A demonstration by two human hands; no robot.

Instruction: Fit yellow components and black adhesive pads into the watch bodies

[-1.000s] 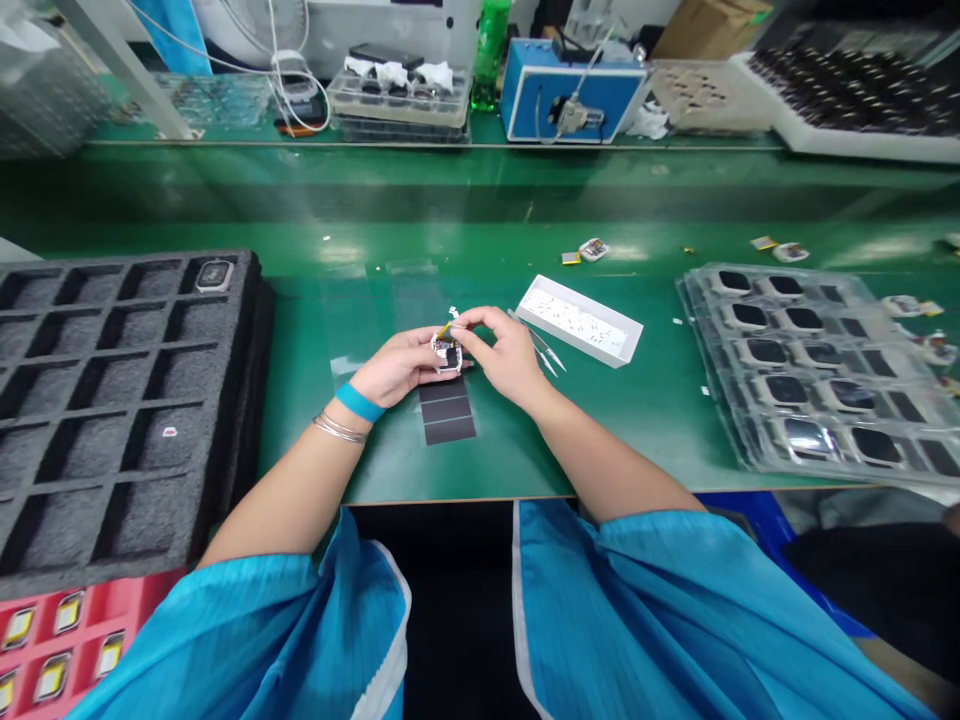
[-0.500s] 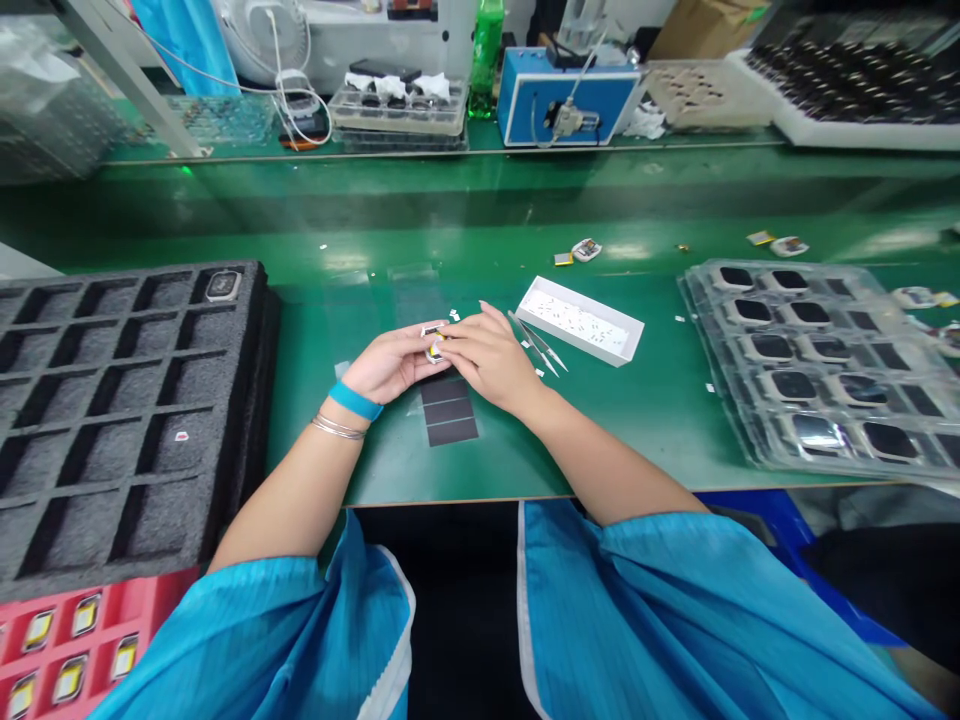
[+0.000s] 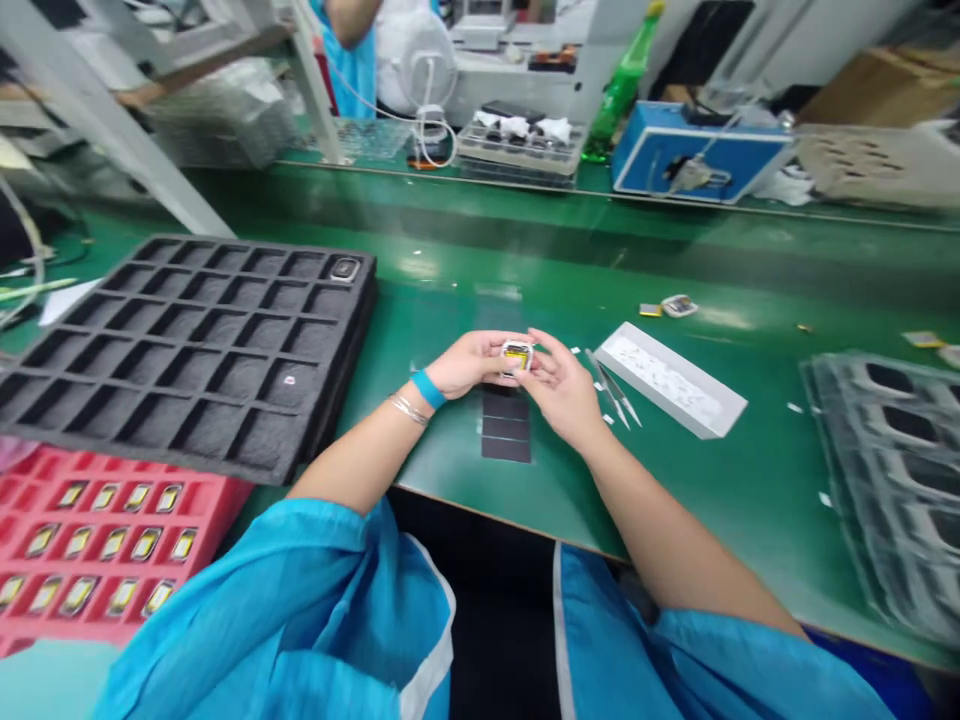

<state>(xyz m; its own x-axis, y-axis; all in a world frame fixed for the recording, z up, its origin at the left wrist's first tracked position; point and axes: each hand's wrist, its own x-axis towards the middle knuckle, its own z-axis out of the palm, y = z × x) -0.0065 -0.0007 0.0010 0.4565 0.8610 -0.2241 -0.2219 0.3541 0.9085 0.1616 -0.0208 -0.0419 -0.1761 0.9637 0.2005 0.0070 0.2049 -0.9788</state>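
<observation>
Small square device (image 3: 517, 356) gripped between the left hand (image 3: 469, 364) and the right hand (image 3: 562, 388), both closed on it, just far of a dark striped mat (image 3: 506, 437) on a green workbench (image 3: 697, 490); steel tweezers (image 3: 616, 392) lie right, beside a white tray (image 3: 671, 380)

You face a long green worktop (image 3: 540, 265) with a raised back shelf (image 3: 480, 182); beyond stand white metal posts (image 3: 97, 130), a white fan (image 3: 417, 75) and a cardboard box (image 3: 885, 90).
</observation>
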